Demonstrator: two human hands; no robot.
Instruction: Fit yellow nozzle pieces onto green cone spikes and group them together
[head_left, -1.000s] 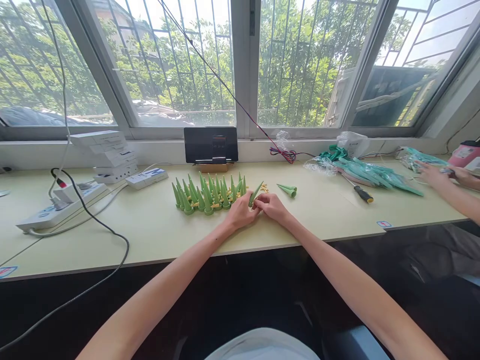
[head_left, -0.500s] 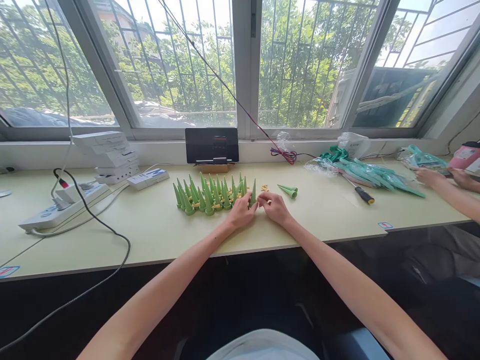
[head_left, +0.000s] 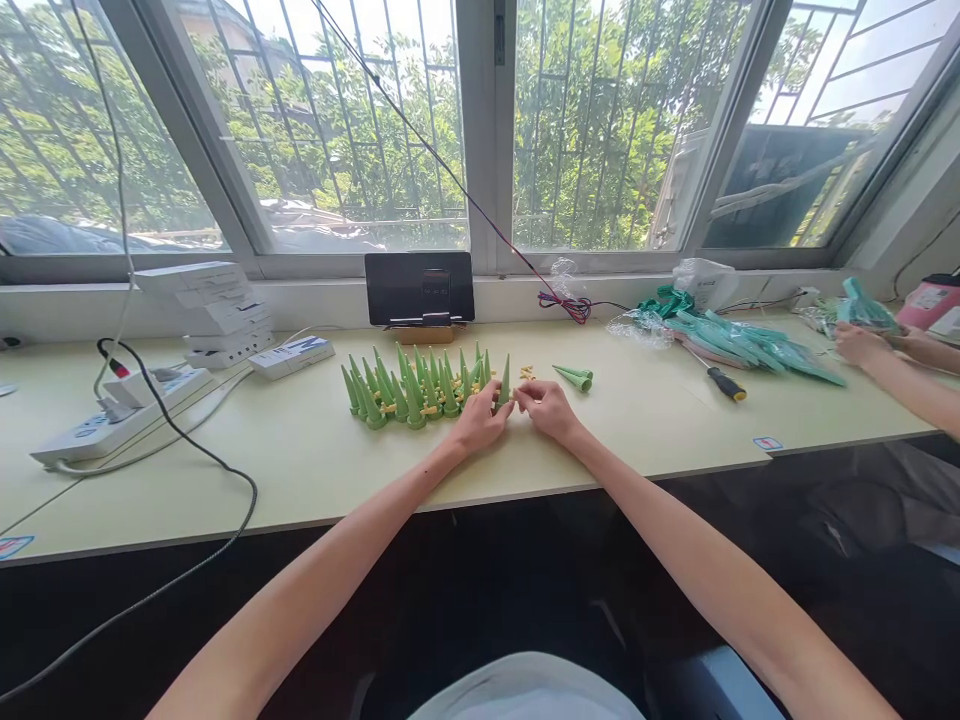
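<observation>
Several green plastic cones (head_left: pixel 409 388) stand upright in rows on the pale table (head_left: pixel 300 460), with small yellow pieces among them. My left hand (head_left: pixel 480 420) is closed around the base of the rightmost upright cone (head_left: pixel 505 380). My right hand (head_left: pixel 547 408) meets it fingertip to fingertip, pinching something small that I cannot make out. Two more green cones (head_left: pixel 576 377) lie on their sides just right of my hands. A few loose yellow pieces (head_left: pixel 527 372) lie behind my fingers.
A dark phone (head_left: pixel 419 288) leans on a stand at the window sill. A power strip (head_left: pixel 112 420) with cables and stacked white boxes (head_left: pixel 217 310) sit left. A screwdriver (head_left: pixel 718 380) and green bagged items (head_left: pixel 742 340) lie right, where another person's hands (head_left: pixel 870 345) work.
The cone I held tilted a second ago now stands upright at the right end of the rows. Both my hands stay together at its base. The other person's hands have lifted a bag.
</observation>
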